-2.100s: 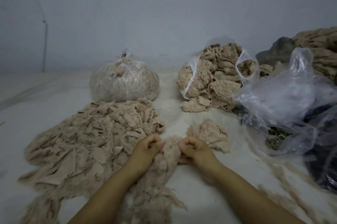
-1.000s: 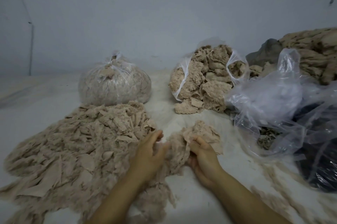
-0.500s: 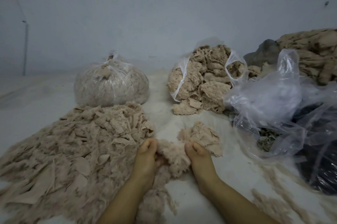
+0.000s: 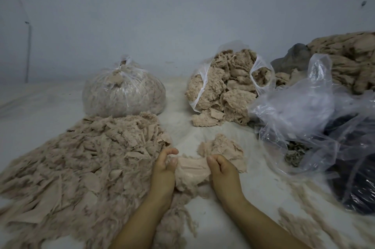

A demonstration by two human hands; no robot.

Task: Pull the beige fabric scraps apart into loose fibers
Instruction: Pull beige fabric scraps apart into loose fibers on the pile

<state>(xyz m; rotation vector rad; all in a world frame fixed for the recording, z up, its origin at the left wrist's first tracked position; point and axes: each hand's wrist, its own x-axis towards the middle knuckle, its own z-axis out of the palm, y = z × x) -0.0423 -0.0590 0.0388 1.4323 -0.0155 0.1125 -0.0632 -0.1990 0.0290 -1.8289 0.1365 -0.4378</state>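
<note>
Beige fabric scrap (image 4: 191, 169), soft and fraying, stretches taut between my left hand (image 4: 163, 169) and right hand (image 4: 222, 169), both gripping its edges.

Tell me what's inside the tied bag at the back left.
Through the tied bag's clear plastic, pale beige fluffy fibre fills it, and a scrap sits by the knot. What lies deeper in the middle or underneath is covered.

Fuzzy matt cloth scraps (image 4: 81, 167); glossy clear plastic bag (image 4: 294, 110).
</note>
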